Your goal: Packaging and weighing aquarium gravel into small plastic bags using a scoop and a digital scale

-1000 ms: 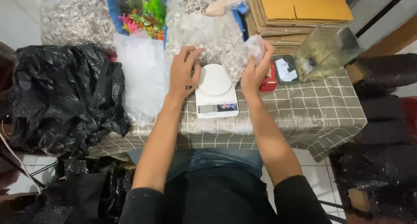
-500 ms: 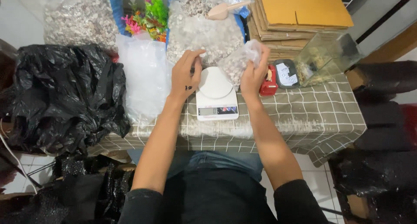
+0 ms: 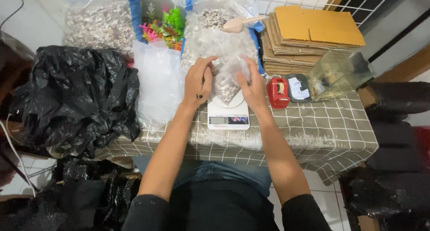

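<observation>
A small clear plastic bag of pale gravel (image 3: 227,81) rests on the white kitchen scale (image 3: 228,114), which stands on the checked tablecloth (image 3: 313,123). My left hand (image 3: 198,81) grips the bag's left side near its top. My right hand (image 3: 251,86) holds its right side. Behind the scale a large open bag of gravel (image 3: 210,34) has a beige scoop (image 3: 242,22) lying on it.
A black plastic bag (image 3: 76,96) fills the left. A stack of clear bags (image 3: 156,83), another gravel bag (image 3: 101,22), colourful plastic plants (image 3: 163,27), brown envelopes (image 3: 309,34), a red tape dispenser (image 3: 277,92) and a small glass tank (image 3: 340,74) surround the scale.
Both hands were beside the bare scale plate, the right one holding a crumpled clear bag. Now a gravel-filled bag sits on the scale between both hands.
</observation>
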